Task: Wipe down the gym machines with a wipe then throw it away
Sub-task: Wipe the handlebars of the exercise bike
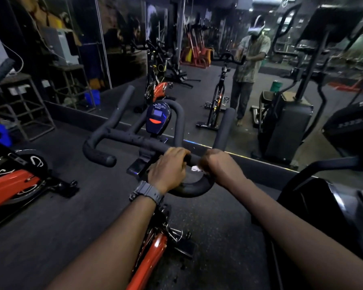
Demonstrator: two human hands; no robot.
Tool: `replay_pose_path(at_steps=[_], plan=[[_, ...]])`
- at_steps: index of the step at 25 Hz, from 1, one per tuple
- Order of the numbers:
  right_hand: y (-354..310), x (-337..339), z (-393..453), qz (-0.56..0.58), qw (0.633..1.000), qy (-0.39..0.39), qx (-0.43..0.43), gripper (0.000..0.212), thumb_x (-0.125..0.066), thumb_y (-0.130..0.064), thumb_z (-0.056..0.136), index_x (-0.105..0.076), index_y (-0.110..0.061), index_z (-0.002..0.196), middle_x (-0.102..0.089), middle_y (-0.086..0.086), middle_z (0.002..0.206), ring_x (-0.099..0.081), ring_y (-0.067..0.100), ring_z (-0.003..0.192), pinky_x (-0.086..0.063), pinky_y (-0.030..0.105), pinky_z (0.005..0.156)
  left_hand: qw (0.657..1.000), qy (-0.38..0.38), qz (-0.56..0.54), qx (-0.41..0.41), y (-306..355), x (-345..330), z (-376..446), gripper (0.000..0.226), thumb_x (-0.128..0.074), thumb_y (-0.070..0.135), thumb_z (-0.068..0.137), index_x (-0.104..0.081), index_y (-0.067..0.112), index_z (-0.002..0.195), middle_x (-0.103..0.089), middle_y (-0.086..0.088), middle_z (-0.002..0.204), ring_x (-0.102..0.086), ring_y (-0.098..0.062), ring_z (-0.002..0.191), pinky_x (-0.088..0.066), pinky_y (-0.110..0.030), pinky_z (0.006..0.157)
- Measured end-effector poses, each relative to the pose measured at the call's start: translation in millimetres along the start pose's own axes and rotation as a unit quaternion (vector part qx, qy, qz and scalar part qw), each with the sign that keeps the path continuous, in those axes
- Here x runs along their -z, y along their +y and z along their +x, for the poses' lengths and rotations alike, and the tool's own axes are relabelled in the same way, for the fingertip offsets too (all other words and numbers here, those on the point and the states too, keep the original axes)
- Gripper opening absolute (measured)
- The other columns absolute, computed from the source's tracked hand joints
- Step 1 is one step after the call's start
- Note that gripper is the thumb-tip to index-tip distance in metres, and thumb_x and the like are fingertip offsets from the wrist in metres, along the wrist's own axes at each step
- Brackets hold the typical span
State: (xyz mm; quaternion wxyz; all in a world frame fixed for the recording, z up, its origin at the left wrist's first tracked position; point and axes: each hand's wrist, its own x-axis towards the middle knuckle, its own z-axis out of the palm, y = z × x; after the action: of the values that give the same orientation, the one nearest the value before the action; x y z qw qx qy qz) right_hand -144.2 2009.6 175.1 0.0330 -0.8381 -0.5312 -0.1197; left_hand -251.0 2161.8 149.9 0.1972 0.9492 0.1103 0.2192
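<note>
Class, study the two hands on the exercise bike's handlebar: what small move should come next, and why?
Probably slide the right hand, which grips the white wipe against the handlebar, outward along the right curve towards the upright grip. The left hand grips the bar beside it, steadying the bike. The bar's outer ends lie beyond both hands, so they likely remain to be wiped.

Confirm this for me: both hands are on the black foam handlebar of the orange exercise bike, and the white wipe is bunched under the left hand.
Not quite. The head view shows the white wipe under the right hand, not the left hand. Both hands do grip the black foam handlebar of the orange exercise bike.
</note>
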Motion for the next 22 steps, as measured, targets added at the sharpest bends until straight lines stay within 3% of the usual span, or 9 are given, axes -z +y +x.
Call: replay_pose_path(at_steps=[2,6,10,13,18,22], plan=[[-7.3,-7.6,-3.3,0.013,1.000,0.016,0.001,0.007,-0.071,-0.019,0.078,-0.067,-0.015,0.082,-0.055,0.007,0.081,-0.059,0.031,0.077,-0.049,0.038,0.053,1.000,0.001,0.006,-0.006,0.4,-1.4,-1.1,0.039,-0.055,0.014,0.087,-0.054,0.022,0.125,-0.057,0.003,0.128,-0.048,-0.019,0.126,-0.047,-0.046,0.098],[0.0,-7.8,-10.6,0.031,0.998,0.029,-0.054,0.012,-0.065,-0.029,0.085,-0.069,-0.019,0.092,-0.057,0.004,0.087,-0.060,0.029,0.083,-0.052,0.042,0.063,0.999,0.024,-0.017,0.037,1.0,0.4,-1.3,0.050,-0.054,0.007,0.086,-0.048,0.017,0.134,-0.050,0.000,0.137,-0.044,-0.020,0.131,-0.043,-0.042,0.104],[-23.9,-21.2,23.0,0.038,0.996,0.085,0.011,0.017,-0.069,-0.015,0.080,-0.070,-0.016,0.097,-0.057,0.006,0.084,-0.059,0.030,0.079,-0.050,0.039,0.054,0.997,0.008,-0.025,0.071,2.1,2.1,1.2,0.066,-0.050,0.000,0.084,-0.033,0.009,0.147,-0.041,-0.008,0.148,-0.037,-0.023,0.139,-0.032,-0.032,0.112],[-48.5,-15.8,59.4,0.069,0.994,0.076,0.030,0.015,-0.069,-0.006,0.073,-0.069,-0.006,0.088,-0.060,0.011,0.083,-0.061,0.034,0.075,-0.048,0.038,0.053,0.990,0.023,-0.062,0.128,3.8,8.5,1.5,0.077,-0.051,-0.001,0.084,-0.021,0.010,0.154,-0.044,-0.014,0.147,-0.045,-0.031,0.133,-0.038,-0.040,0.106],[10.7,-12.5,18.1,0.105,0.991,0.085,0.018,0.011,-0.072,-0.010,0.075,-0.072,-0.019,0.081,-0.068,0.001,0.080,-0.067,0.026,0.078,-0.053,0.033,0.066,0.985,0.034,-0.097,0.141,-1.5,12.4,0.5,0.078,-0.048,-0.005,0.079,-0.026,0.015,0.150,-0.054,-0.013,0.138,-0.053,-0.034,0.124,-0.046,-0.044,0.097],[-33.3,5.0,72.4,0.081,0.995,0.049,-0.013,0.009,-0.067,-0.013,0.078,-0.073,-0.014,0.085,-0.068,0.012,0.080,-0.066,0.035,0.077,-0.048,0.036,0.061,0.988,0.026,-0.074,0.137,-1.7,10.6,3.7,0.075,-0.047,-0.002,0.082,-0.024,0.013,0.152,-0.050,-0.013,0.141,-0.050,-0.034,0.127,-0.043,-0.043,0.099]])
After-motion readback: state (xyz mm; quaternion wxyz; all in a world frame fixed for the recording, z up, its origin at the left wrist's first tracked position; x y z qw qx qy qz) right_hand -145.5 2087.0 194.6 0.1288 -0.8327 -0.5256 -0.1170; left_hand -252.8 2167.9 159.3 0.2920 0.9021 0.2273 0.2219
